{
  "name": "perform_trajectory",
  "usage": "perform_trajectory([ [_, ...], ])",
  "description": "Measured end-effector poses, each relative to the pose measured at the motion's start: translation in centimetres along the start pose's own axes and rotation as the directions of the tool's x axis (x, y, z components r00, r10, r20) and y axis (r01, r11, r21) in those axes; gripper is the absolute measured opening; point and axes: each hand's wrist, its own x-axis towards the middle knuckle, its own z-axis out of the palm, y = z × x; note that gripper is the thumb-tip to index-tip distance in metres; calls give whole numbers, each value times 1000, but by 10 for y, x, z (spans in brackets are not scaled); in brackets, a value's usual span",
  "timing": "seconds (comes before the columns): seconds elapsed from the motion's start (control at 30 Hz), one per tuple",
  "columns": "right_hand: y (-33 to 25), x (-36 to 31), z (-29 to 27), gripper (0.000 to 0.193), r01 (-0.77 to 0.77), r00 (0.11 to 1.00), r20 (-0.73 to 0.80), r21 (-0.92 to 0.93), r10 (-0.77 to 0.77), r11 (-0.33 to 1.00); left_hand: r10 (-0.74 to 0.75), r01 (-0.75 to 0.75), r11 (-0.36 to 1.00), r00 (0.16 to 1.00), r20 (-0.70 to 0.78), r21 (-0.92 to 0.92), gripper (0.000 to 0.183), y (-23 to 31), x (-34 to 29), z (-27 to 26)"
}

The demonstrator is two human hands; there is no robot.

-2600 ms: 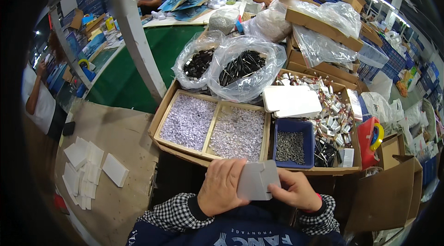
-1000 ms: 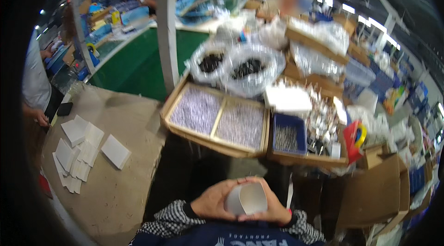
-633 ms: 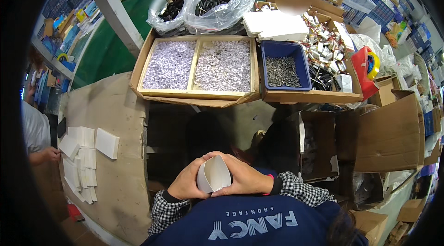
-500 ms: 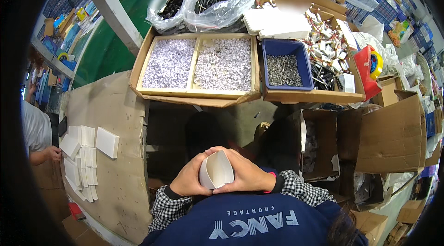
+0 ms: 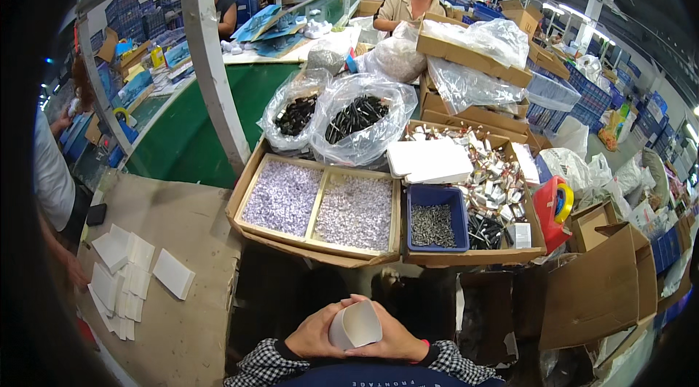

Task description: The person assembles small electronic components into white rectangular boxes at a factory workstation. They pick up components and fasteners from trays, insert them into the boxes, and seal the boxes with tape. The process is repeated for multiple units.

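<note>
Close to my body, both hands are wrapped round a small white paper box (image 5: 357, 326). It is squeezed into a rounded shape, and its open end faces up, showing a hollow inside. My left hand (image 5: 314, 333) grips the left side and my right hand (image 5: 402, 337) the right side, with the fingers meeting at the far side. Beyond them stands a wooden tray (image 5: 317, 205) with two compartments of small whitish pieces. Right of it is a blue bin (image 5: 456, 241) of small metal parts.
Flat white boxes (image 5: 120, 285) lie stacked on the left table (image 5: 189, 241). Behind the trays are bags of black parts (image 5: 357, 121). Open cartons (image 5: 597, 285) stand at right. A red tape dispenser (image 5: 547, 216) is nearby. One person (image 5: 415, 5) is across; another's arm (image 5: 62, 256) shows at left.
The view has tilted up, so trays and hands sit lower in the picture and the person across has come into sight. Both hands still hold the white box.
</note>
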Motion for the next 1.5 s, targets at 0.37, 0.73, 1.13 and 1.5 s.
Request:
perform_trajectory([
  [0.37,-26,23,-53,83,77,997,16,-95,-76,993,-23,23,1000,994,-104,2,92,36,36,12],
  [0.73,-26,35,-94,100,-21,1000,-13,97,22,995,165,-127,982,934,-317,137,105,48,76,29],
  [1.13,2,5,-63,67,243,598,-481,-653,-641,717,279,-275,960,934,-222,48,116,44,96,24],
  [1.5,-6,15,-68,36,243,695,-398,-654,-599,717,311,-274,947,911,-271,165,96,43,101,20],
])
